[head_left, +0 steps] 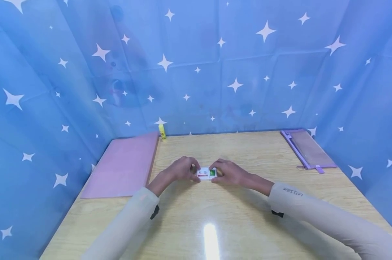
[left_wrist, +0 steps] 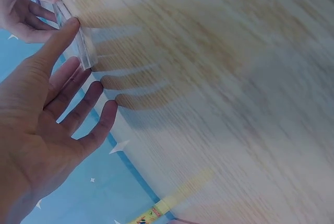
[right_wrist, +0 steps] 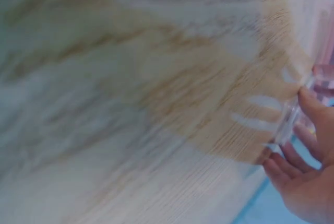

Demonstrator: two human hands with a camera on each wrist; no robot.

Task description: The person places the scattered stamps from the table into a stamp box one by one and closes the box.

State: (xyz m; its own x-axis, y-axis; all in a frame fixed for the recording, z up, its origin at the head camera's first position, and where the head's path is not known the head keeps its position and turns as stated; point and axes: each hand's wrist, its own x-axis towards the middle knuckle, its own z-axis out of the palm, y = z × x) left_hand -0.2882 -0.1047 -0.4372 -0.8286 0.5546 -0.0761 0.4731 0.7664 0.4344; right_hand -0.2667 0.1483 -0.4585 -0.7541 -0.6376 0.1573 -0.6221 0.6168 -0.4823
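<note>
Between both hands is a small flat rectangular case (head_left: 204, 173) with clear edges, a white printed face, a red line and a green square. My left hand (head_left: 184, 169) pinches its left end between thumb and fingers; the other fingers are spread in the left wrist view. The right hand (head_left: 229, 173) pinches the opposite end. Seen edge-on, the transparent case (left_wrist: 78, 38) stands close to the table surface; whether it touches the table I cannot tell. In the right wrist view the right hand (right_wrist: 308, 166) partly hides the case.
On the wooden table (head_left: 183, 224), a pink folder (head_left: 124, 166) lies at the left. A yellow glue-stick-like tube (head_left: 162, 131) stands at the back edge. A purple-edged zip pouch (head_left: 309, 148) lies at the back right. Blue star-patterned curtain (head_left: 196, 83) surrounds the table's back and sides.
</note>
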